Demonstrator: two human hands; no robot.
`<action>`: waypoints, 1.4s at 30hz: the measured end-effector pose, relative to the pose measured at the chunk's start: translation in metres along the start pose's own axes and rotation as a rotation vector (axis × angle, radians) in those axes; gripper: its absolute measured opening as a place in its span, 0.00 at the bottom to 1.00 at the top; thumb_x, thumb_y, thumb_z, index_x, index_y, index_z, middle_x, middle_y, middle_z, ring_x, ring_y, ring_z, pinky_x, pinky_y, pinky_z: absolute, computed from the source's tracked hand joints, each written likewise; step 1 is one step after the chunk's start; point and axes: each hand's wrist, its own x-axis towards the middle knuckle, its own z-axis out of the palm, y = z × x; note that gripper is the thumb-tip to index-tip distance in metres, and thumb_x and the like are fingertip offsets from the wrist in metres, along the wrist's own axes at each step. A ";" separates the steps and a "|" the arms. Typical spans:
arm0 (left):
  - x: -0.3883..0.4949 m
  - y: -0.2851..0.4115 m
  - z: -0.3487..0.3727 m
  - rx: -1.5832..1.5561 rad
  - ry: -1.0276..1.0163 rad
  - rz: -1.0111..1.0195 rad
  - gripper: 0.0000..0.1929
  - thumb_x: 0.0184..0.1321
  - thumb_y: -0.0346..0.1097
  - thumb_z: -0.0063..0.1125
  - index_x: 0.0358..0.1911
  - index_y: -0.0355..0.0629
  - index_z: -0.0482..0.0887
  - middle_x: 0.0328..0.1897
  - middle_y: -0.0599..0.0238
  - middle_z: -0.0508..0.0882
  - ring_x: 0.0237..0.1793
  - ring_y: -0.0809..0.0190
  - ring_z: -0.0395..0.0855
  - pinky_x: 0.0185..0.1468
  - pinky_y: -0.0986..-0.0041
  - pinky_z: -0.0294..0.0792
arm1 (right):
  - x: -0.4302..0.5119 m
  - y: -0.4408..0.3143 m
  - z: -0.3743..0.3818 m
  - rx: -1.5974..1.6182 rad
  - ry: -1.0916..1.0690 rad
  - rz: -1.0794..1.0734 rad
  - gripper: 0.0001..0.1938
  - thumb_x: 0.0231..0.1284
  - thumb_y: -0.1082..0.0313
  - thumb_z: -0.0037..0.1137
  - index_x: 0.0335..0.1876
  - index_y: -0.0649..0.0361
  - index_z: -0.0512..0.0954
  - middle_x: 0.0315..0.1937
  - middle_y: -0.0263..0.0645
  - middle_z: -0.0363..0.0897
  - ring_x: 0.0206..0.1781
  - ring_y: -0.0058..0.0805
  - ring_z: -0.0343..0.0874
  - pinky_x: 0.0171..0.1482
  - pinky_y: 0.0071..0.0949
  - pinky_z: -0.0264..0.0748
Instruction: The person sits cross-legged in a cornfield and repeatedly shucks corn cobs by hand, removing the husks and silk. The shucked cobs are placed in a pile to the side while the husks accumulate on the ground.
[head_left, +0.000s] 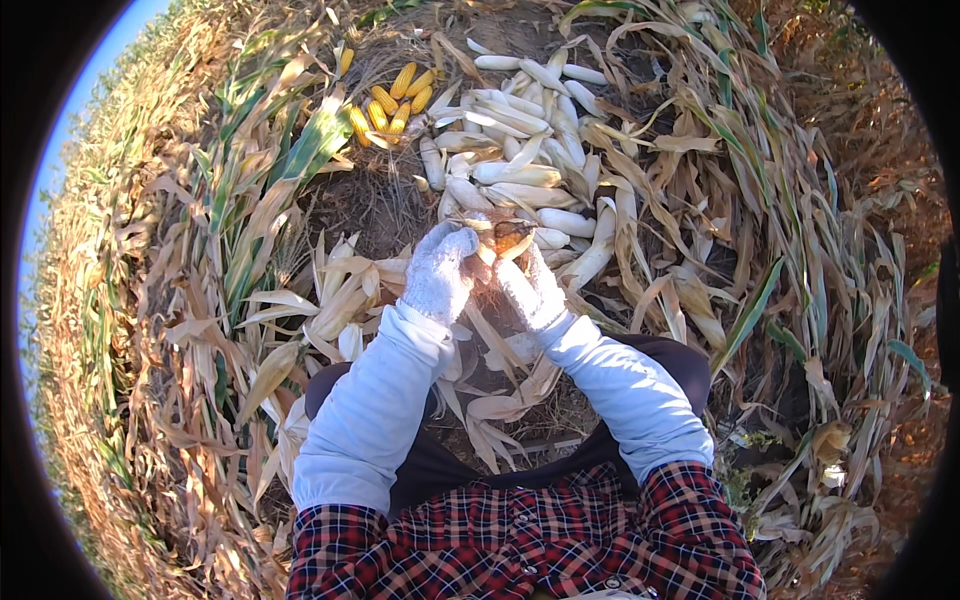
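Note:
Both my hands wear white knitted gloves and meet at the middle of the view. My right hand (531, 289) holds a small, dark-tipped ear of corn (512, 237) with part of its kernels bare. With its fingers closed on pale husk and brown silk (484, 247), my left hand (442, 274) is just left of that ear. Beyond them lies a heap of corn ears in pale husks (517, 174). Several bare yellow corn cobs (390, 105) rest on the soil to the upper left of the heap.
Loose dry husks (499, 405) lie on the ground between my bent knees. More husks (341, 300) are piled to the left. Flattened corn stalks and leaves (247, 202) border the left side, and others (810, 262) the right. Bare soil (367, 199) shows left of the heap.

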 end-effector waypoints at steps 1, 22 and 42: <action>-0.001 -0.002 0.001 -0.008 -0.047 -0.031 0.14 0.71 0.32 0.49 0.52 0.32 0.82 0.38 0.58 0.86 0.34 0.60 0.85 0.39 0.71 0.78 | 0.000 0.009 -0.007 0.019 -0.037 -0.033 0.36 0.72 0.53 0.62 0.77 0.62 0.61 0.69 0.42 0.72 0.69 0.31 0.72 0.71 0.34 0.68; 0.024 0.067 -0.104 -0.311 0.548 0.287 0.12 0.73 0.37 0.52 0.49 0.37 0.83 0.48 0.57 0.85 0.48 0.58 0.84 0.54 0.63 0.81 | 0.037 -0.038 -0.086 0.492 0.873 -0.057 0.23 0.69 0.59 0.67 0.64 0.53 0.72 0.54 0.38 0.80 0.51 0.33 0.83 0.53 0.35 0.85; -0.001 0.039 -0.001 1.036 -0.291 0.115 0.15 0.70 0.35 0.61 0.53 0.33 0.87 0.51 0.57 0.90 0.53 0.63 0.86 0.61 0.70 0.75 | 0.003 -0.025 -0.007 -0.348 -0.418 0.260 0.39 0.56 0.69 0.76 0.73 0.60 0.65 0.67 0.41 0.74 0.67 0.34 0.77 0.71 0.36 0.73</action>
